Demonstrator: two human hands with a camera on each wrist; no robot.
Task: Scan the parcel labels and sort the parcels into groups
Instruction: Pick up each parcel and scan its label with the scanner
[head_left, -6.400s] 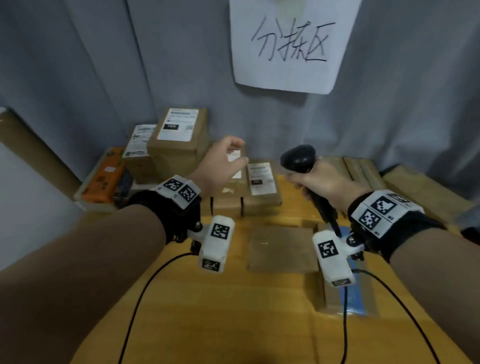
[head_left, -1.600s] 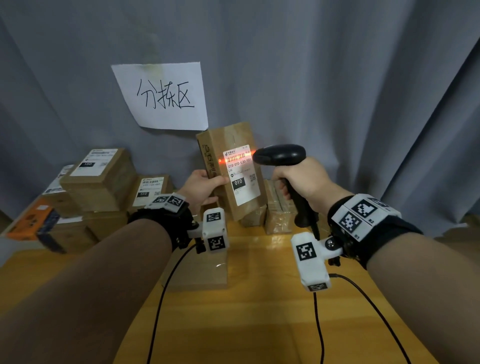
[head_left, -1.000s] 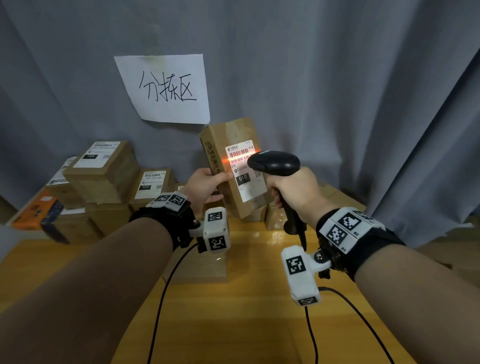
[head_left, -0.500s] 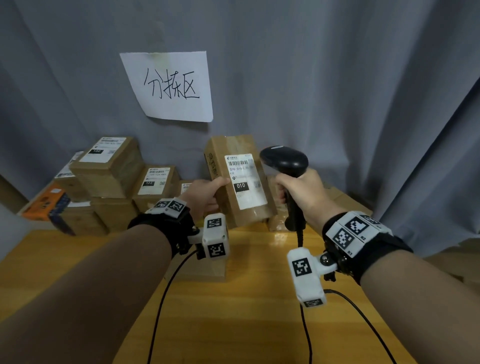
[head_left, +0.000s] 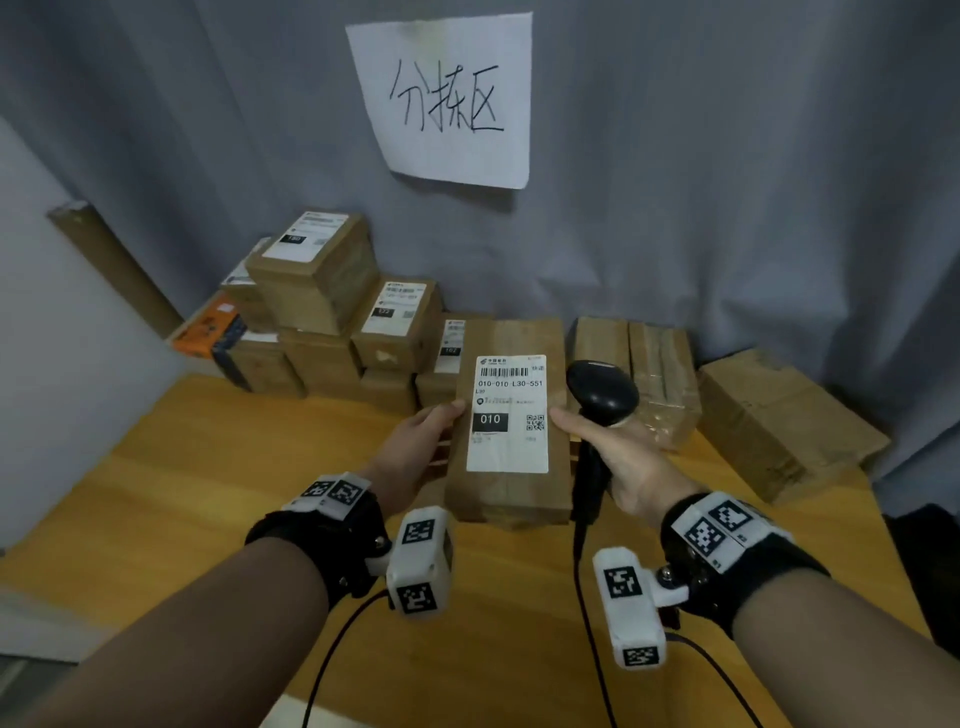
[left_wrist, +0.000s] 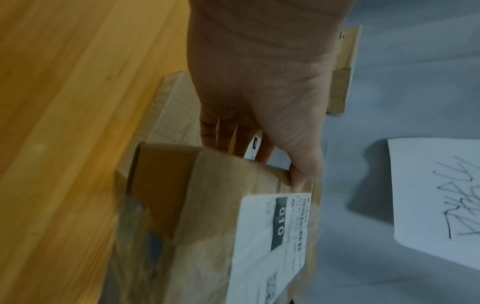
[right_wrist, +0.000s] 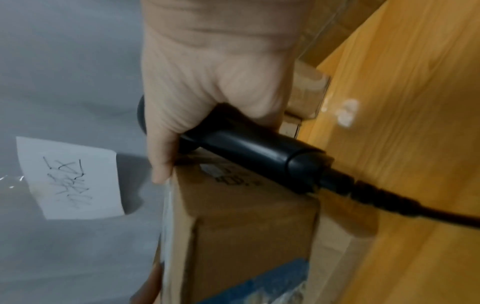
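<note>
A brown cardboard parcel (head_left: 506, 332) with a white label marked 010 (head_left: 509, 413) is held face up above the wooden table (head_left: 208, 493). My left hand (head_left: 421, 441) grips its left edge, thumb on top, fingers underneath. My right hand (head_left: 618, 457) grips the black barcode scanner (head_left: 602, 395) by its handle, and its thumb presses the parcel's right edge. In the left wrist view the parcel (left_wrist: 207, 216) hangs from my fingers (left_wrist: 226, 133). In the right wrist view the scanner handle (right_wrist: 249, 144) lies against the parcel's side (right_wrist: 246, 226).
Labelled parcels (head_left: 317, 270) are stacked at the back left beside an orange box (head_left: 205, 332). Unlabelled brown parcels (head_left: 660, 374) and a larger box (head_left: 779, 421) lie at the back right. A handwritten paper sign (head_left: 447, 98) hangs on the grey curtain.
The red scan line is gone. The parcel has come down and tilted flat, label up. My right hand has moved in with the scanner and now touches the parcel's right edge.
</note>
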